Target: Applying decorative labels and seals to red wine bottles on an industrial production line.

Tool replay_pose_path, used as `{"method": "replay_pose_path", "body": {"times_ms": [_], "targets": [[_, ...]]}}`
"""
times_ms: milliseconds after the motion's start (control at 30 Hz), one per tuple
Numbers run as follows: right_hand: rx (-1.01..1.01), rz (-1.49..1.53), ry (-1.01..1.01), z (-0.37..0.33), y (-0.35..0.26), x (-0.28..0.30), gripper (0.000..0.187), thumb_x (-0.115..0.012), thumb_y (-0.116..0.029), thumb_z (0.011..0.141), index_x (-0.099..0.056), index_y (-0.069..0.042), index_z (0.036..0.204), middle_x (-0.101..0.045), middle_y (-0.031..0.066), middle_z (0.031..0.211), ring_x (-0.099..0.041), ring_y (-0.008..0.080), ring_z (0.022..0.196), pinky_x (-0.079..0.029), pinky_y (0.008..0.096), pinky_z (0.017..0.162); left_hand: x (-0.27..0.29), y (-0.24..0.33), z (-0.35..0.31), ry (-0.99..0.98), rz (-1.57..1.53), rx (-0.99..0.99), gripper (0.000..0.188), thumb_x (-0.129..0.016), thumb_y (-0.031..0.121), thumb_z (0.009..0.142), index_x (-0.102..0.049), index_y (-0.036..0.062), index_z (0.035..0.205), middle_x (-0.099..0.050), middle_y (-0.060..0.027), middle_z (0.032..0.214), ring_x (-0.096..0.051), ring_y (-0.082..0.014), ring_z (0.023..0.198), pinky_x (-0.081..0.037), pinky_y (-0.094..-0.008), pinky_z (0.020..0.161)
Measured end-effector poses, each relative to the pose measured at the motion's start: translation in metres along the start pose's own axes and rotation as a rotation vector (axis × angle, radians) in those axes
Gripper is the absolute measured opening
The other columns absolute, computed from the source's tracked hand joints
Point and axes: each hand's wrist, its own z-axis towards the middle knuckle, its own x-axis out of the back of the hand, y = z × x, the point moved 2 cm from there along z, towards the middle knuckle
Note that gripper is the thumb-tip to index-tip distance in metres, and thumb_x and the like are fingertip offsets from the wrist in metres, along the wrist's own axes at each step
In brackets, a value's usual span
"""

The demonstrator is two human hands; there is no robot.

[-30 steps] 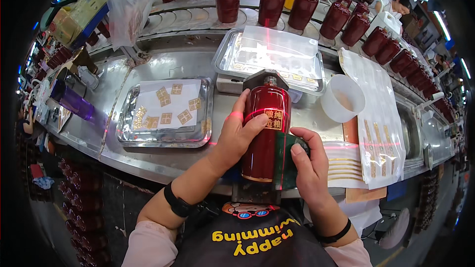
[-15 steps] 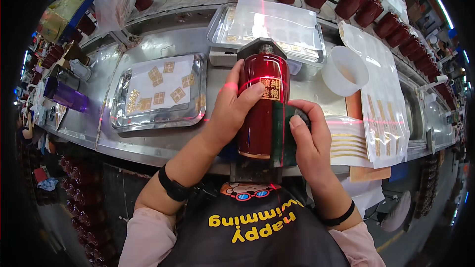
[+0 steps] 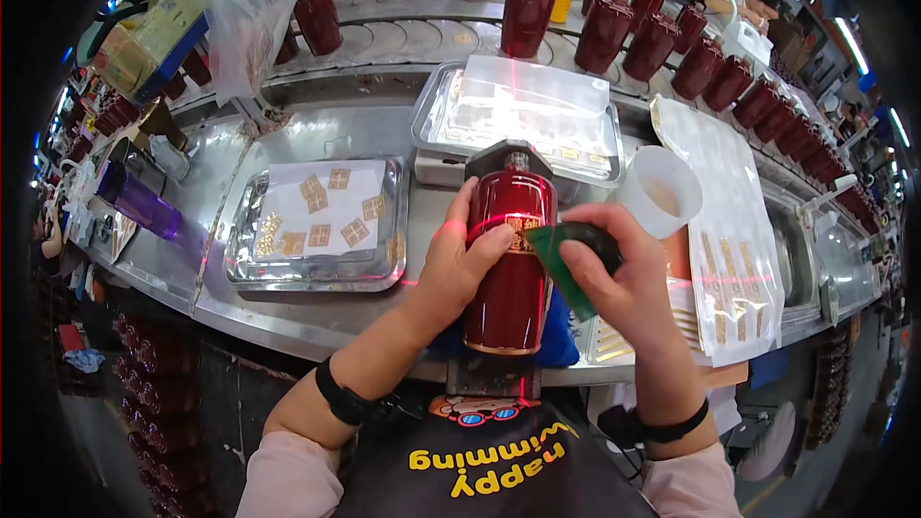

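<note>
A dark red glossy bottle (image 3: 504, 312) lies in a dark holder (image 3: 494, 380), its neck pointing away from me. My left hand (image 3: 451, 264) wraps its left side, the thumb resting beside a small gold square label (image 3: 523, 232). Red laser lines cross the bottle and label. My right hand (image 3: 633, 278) grips a green scraper (image 3: 559, 269) with a dark rounded back. The blade's edge is against or just above the bottle by the label; I cannot tell which. Under the bottle's right side shows a blue cloth (image 3: 559, 343).
On the left, a metal tray (image 3: 317, 281) holds white paper with several gold labels. Another tray (image 3: 422, 129) sits behind the bottle. To the right are a white cup (image 3: 660, 194) and a label sheet (image 3: 720, 201). Red bottles (image 3: 530, 17) line the conveyor beyond. A purple tumbler (image 3: 144, 206) lies far left.
My right hand has raised the scraper from the bottle's lower right side toward the label and tilted it. The left hand keeps its hold. The whole view has shifted, showing more of the conveyor.
</note>
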Motion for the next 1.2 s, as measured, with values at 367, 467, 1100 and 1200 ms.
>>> {"method": "replay_pose_path", "body": {"times_ms": [367,467,1100,1200], "targets": [[0.434,-0.509,0.03,0.051,-0.013,-0.002,0.027,-0.074,-0.011,0.074,-0.062,-0.008,0.098,-0.062,0.009,0.086,-0.06,0.0287,0.079,-0.042,0.0405,0.071,0.002,0.004,-0.002,-0.025,-0.002,0.023,0.08,-0.059,0.031,0.091,-0.017,-0.0099,0.146,-0.054,-0.0176,0.128,-0.052,-0.0185,0.117,-0.039,-0.03,0.1],[0.581,-0.419,-0.231,0.045,-0.025,-0.006,0.024,-0.075,-0.009,0.071,-0.064,-0.011,0.093,-0.061,0.0078,0.084,-0.061,0.0263,0.083,-0.043,0.0393,0.073,0.007,0.005,-0.007,-0.02,-0.199,0.07,0.079,-0.056,0.026,0.092,-0.012,-0.009,0.147,-0.048,-0.0171,0.135,-0.048,-0.0188,0.12,-0.038,-0.03,0.103],[0.19,0.023,-0.254,0.052,0.009,0.0,0.013,-0.07,-0.01,0.081,-0.064,-0.001,0.09,-0.062,0.0126,0.08,-0.061,0.0244,0.07,-0.048,0.0335,0.062,0.004,0.004,-0.005,-0.059,-0.102,0.048,0.081,-0.058,0.022,0.087,-0.014,-0.0109,0.146,-0.043,-0.02,0.137,-0.045,-0.022,0.124,-0.036,-0.0315,0.105],[0.192,-0.339,0.065,0.071,-0.001,-0.004,0.015,-0.07,-0.011,0.081,-0.064,0.0,0.089,-0.062,0.0153,0.08,-0.062,0.0286,0.07,-0.049,0.0352,0.063,0.002,0.004,-0.008,-0.034,-0.071,0.051,0.081,-0.059,0.023,0.087,-0.015,-0.0105,0.146,-0.042,-0.0206,0.138,-0.045,-0.0224,0.125,-0.035,-0.0316,0.105]]}}
